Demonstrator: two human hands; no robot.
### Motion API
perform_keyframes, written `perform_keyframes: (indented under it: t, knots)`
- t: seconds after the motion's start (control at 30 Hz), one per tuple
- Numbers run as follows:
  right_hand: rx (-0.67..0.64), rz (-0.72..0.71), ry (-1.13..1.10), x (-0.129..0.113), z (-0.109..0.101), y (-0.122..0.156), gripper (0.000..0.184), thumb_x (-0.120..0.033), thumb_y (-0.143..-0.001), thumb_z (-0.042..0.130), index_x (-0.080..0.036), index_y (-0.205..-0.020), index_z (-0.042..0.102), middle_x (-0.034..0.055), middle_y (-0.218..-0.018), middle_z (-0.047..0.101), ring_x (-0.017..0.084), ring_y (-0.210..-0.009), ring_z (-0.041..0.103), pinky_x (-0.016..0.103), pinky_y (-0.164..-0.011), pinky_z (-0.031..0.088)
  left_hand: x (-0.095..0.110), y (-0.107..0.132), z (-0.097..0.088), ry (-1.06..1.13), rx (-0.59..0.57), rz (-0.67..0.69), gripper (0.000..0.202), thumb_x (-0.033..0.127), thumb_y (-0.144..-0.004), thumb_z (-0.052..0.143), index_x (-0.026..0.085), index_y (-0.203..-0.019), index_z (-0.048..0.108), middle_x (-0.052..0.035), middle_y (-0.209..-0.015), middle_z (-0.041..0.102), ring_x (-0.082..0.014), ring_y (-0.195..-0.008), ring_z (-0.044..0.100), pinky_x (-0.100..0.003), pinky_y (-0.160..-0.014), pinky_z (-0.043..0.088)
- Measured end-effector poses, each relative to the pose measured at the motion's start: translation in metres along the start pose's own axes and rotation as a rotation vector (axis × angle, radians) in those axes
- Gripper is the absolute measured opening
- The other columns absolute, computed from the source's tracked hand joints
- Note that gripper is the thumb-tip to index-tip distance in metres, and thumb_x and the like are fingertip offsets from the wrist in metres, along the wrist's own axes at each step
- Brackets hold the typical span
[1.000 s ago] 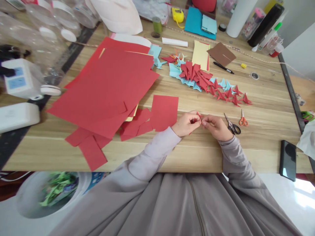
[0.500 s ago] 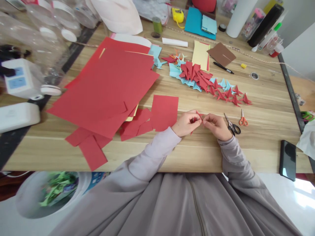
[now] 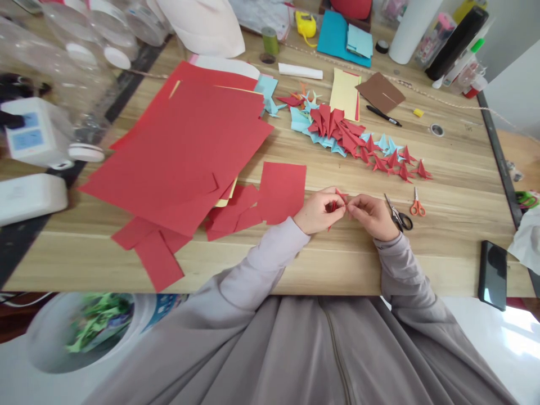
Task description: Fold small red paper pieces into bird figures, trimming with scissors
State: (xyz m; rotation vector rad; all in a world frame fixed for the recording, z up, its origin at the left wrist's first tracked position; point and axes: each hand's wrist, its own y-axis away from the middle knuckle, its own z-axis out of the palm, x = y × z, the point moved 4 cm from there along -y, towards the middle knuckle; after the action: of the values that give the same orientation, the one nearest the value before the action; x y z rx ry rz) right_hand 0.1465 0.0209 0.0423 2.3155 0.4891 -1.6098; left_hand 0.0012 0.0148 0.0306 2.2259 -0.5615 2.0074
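Observation:
A small folded red paper piece [image 3: 340,196], shaped like an origami crane in part, is pinched between the thumb and fingers of my left hand [image 3: 318,212]. Its thin points stick out above and below the fingers. My right hand [image 3: 370,215] is closed in a pinch at the paper's right tip, its fingertips touching or almost touching those of the left. Behind the hands lie folded red paper cranes [image 3: 394,160] in rows, with light blue ones [image 3: 383,143] among them. A square red sheet [image 3: 283,188] rests left of my left hand.
Black-handled scissors [image 3: 400,216] and orange-handled scissors [image 3: 417,205] lie right of my right hand. Large red sheets [image 3: 181,140] are stacked at left. A phone [image 3: 493,275] sits at the right front edge. A waste bin [image 3: 46,343] stands below the table at left.
My hands stay almost in the same place. The red paper between the fingers has shifted very slightly; the rest of the table is unchanged.

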Motion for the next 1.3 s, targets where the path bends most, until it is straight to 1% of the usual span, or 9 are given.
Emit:
perform_keyframes:
  t: [0.23,0.33,0.43,0.57,0.8,0.97,1.1,1.2,1.3]
  knots:
    - [0.048,-0.055,0.119,-0.005,0.0,0.001,0.022,-0.037,-0.082,0.058,-0.018,-0.072,0.06,0.0014,-0.065,0.062,0.014,-0.062,0.055,0.029,-0.064,0.044,-0.002,-0.001,0.0,-0.049,0.048,0.008,0.014,0.017,-0.075,0.058,0.014,-0.061,0.058,-0.0067,-0.087,0.058,-0.0127,-0.078,0.058,-0.022,-0.06,0.047]
    - [0.104,-0.15,0.256,-0.007,0.0,0.002,0.016,-0.031,-0.084,0.055,-0.019,-0.074,0.06,0.0022,-0.067,0.064,0.015,-0.063,0.056,0.029,-0.063,0.045,-0.005,-0.001,0.0,-0.057,0.077,0.016,0.012,0.017,-0.074,0.06,0.015,-0.063,0.06,-0.0069,-0.087,0.06,-0.0163,-0.089,0.06,-0.027,-0.07,0.05]
    - [0.172,-0.285,0.498,-0.009,0.002,0.003,0.012,-0.024,-0.084,0.053,-0.02,-0.075,0.06,0.0038,-0.068,0.064,0.017,-0.065,0.057,0.031,-0.065,0.043,-0.007,-0.001,0.0,-0.053,0.088,0.029,0.007,0.017,-0.074,0.06,0.015,-0.068,0.063,-0.0078,-0.089,0.061,-0.0183,-0.096,0.061,-0.03,-0.076,0.05]
    - [0.188,-0.421,0.802,-0.01,0.009,0.004,0.017,-0.02,-0.088,0.048,-0.019,-0.078,0.061,0.0067,-0.071,0.064,0.019,-0.068,0.056,0.035,-0.072,0.04,-0.01,-0.002,0.001,-0.071,0.101,0.043,0.006,0.012,-0.072,0.06,0.015,-0.073,0.066,-0.0088,-0.092,0.063,-0.0183,-0.097,0.061,-0.032,-0.083,0.05]
    - [0.129,-0.545,0.975,-0.011,0.019,0.008,0.027,-0.016,-0.092,0.039,-0.016,-0.098,0.065,0.0101,-0.081,0.068,0.02,-0.072,0.055,0.039,-0.08,0.039,-0.01,-0.002,-0.003,-0.148,0.18,0.054,0.009,0.015,-0.076,0.059,0.015,-0.077,0.067,-0.0081,-0.089,0.063,-0.0171,-0.09,0.06,-0.032,-0.079,0.05]
    - [0.121,-0.489,0.901,-0.008,0.021,0.008,0.028,-0.018,-0.091,0.041,-0.016,-0.102,0.067,0.0107,-0.08,0.069,0.02,-0.073,0.058,0.041,-0.08,0.04,-0.007,-0.002,-0.006,-0.181,0.187,0.077,0.008,0.017,-0.077,0.059,0.015,-0.076,0.067,-0.0076,-0.091,0.064,-0.0165,-0.091,0.06,-0.032,-0.081,0.049]
    - [0.278,-0.4,0.706,-0.008,0.016,0.01,0.026,-0.023,-0.09,0.046,-0.019,-0.104,0.066,0.011,-0.088,0.071,0.021,-0.079,0.062,0.039,-0.078,0.043,-0.008,-0.003,-0.011,-0.12,0.237,0.061,0.009,0.017,-0.077,0.059,0.016,-0.079,0.067,-0.0075,-0.093,0.065,-0.0155,-0.089,0.061,-0.031,-0.08,0.05]
    - [0.425,-0.24,0.422,-0.003,0.009,0.011,0.021,-0.031,-0.091,0.048,-0.021,-0.095,0.066,0.0086,-0.083,0.07,0.02,-0.077,0.064,0.036,-0.074,0.048,-0.007,-0.002,-0.012,-0.095,0.238,0.076,0.009,0.02,-0.078,0.06,0.016,-0.081,0.069,-0.0081,-0.098,0.065,-0.0161,-0.095,0.061,-0.03,-0.08,0.051]
    - [0.441,-0.074,0.037,0.005,0.007,0.008,0.024,-0.043,-0.088,0.052,-0.021,-0.084,0.062,0.0049,-0.074,0.068,0.017,-0.068,0.063,0.032,-0.068,0.051,-0.005,0.0,-0.01,-0.104,0.209,0.092,0.014,0.023,-0.081,0.059,0.016,-0.087,0.07,-0.0098,-0.104,0.064,-0.0165,-0.098,0.061,-0.028,-0.076,0.052]
